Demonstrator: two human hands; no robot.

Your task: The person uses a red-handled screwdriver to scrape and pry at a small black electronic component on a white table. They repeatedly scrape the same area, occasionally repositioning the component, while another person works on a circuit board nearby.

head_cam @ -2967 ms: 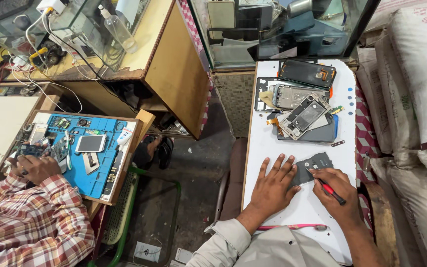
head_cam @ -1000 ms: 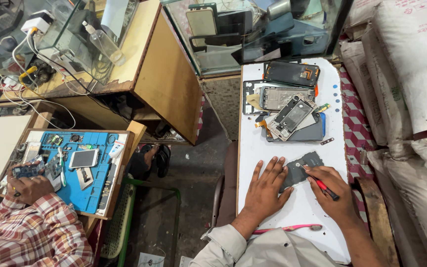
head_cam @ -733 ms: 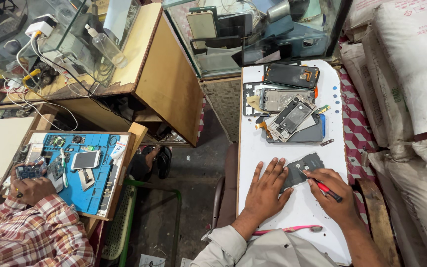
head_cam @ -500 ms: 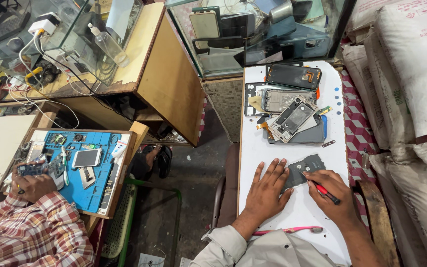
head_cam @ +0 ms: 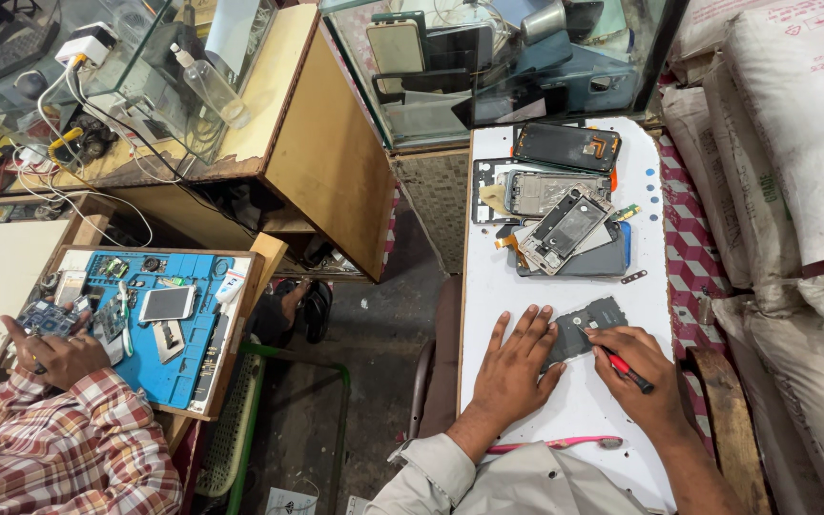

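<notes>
On white table [head_cam: 565, 429], flat left hand [head_cam: 517, 367] pins diagonal phone part [head_cam: 586, 327]; right hand [head_cam: 643, 381] grips screwdriver [head_cam: 629, 371].

Farther up the white table [head_cam: 565, 420] from my fingers I see a heap of 4 or so opened phones [head_cam: 565, 205], one dark phone body [head_cam: 566, 146] lying at the far end. Near my wrists, close to the table's near edge, lies a pink tool [head_cam: 550, 443]. Beyond the heap stands a glass showcase [head_cam: 498, 67] with screens inside. Right of my fingers, white sacks [head_cam: 793, 133] are stacked over a red-and-white checked cloth [head_cam: 684, 257]. Far to the left, a co-worker in a checked shirt [head_cam: 59, 458] sits at a blue repair mat [head_cam: 169, 339], where 1 white phone [head_cam: 168, 303] lies. A clear bottle [head_cam: 210, 86] rests on the wooden counter [head_cam: 326, 153].
</notes>
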